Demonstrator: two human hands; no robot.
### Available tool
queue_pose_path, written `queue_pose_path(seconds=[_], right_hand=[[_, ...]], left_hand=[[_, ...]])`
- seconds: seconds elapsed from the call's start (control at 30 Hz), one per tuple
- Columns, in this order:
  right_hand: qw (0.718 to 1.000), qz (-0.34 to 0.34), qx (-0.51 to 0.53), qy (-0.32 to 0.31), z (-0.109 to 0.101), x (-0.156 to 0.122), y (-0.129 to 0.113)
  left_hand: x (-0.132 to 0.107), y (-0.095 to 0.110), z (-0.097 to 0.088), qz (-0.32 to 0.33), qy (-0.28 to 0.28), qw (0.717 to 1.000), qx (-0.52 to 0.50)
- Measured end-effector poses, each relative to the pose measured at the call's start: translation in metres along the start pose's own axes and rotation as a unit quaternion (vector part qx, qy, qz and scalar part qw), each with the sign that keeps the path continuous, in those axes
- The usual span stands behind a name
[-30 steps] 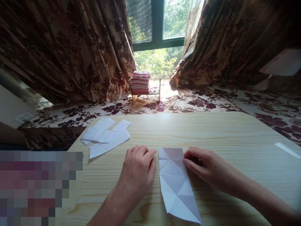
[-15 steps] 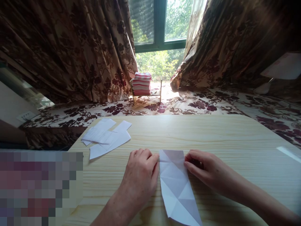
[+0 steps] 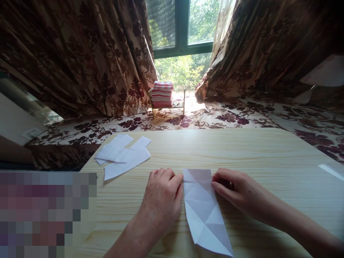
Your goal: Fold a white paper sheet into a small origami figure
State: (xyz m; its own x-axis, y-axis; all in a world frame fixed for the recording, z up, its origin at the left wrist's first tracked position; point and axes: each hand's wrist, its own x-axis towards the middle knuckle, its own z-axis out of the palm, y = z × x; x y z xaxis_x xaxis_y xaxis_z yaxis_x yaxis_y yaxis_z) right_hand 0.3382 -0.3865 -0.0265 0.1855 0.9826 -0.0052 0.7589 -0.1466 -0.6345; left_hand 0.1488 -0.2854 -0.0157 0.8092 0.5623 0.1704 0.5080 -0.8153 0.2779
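A long white folded sheet of paper (image 3: pixel 204 209) with diagonal creases lies on the light wooden table (image 3: pixel 242 150), pointing toward me. My left hand (image 3: pixel 162 199) rests knuckles up at the paper's left edge, fingers curled, fingertips touching the top left corner. My right hand (image 3: pixel 236 193) sits at the paper's right edge, fingers bent and pressed together against the top right side. Both hands pinch the sheet's upper edges.
A loose pile of white paper strips (image 3: pixel 122 156) lies at the table's back left. Behind the table is floral cloth, with a small wooden rack holding striped folded cloths (image 3: pixel 161 94) under the window. A blurred block covers the lower left.
Both hands and the paper have barely shifted; the left fingertips have closed in on the paper's left edge. The view moved slightly.
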Motion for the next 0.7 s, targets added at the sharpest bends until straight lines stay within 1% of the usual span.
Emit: queue_pose_path(seconds=[0.27,0.37,0.43,0.47,0.5,0.6,0.7], right_hand=[[1.000,0.005,-0.005,0.001,0.000,0.001,0.000],[1.000,-0.002,-0.005,0.004,0.000,0.002,0.000],[1.000,-0.001,-0.004,0.005,0.000,0.002,0.001],[1.000,0.001,-0.003,0.006,0.000,0.002,0.001],[1.000,0.002,-0.003,0.007,0.000,0.002,0.001],[1.000,-0.004,-0.003,0.008,0.000,0.002,0.002],[1.000,-0.004,-0.003,0.006,-0.001,0.001,0.002]], left_hand=[[0.001,-0.001,0.002,0.012,0.010,1.000,-0.013],[0.000,0.004,0.003,0.041,0.042,0.998,-0.036],[-0.003,0.012,0.003,0.071,0.049,0.995,-0.059],[-0.005,0.017,0.003,0.086,0.039,0.993,-0.069],[-0.007,0.022,0.003,0.095,0.018,0.992,-0.076],[-0.011,0.036,0.004,0.091,-0.064,0.991,-0.073],[-0.010,0.041,0.003,0.085,-0.127,0.987,-0.043]])
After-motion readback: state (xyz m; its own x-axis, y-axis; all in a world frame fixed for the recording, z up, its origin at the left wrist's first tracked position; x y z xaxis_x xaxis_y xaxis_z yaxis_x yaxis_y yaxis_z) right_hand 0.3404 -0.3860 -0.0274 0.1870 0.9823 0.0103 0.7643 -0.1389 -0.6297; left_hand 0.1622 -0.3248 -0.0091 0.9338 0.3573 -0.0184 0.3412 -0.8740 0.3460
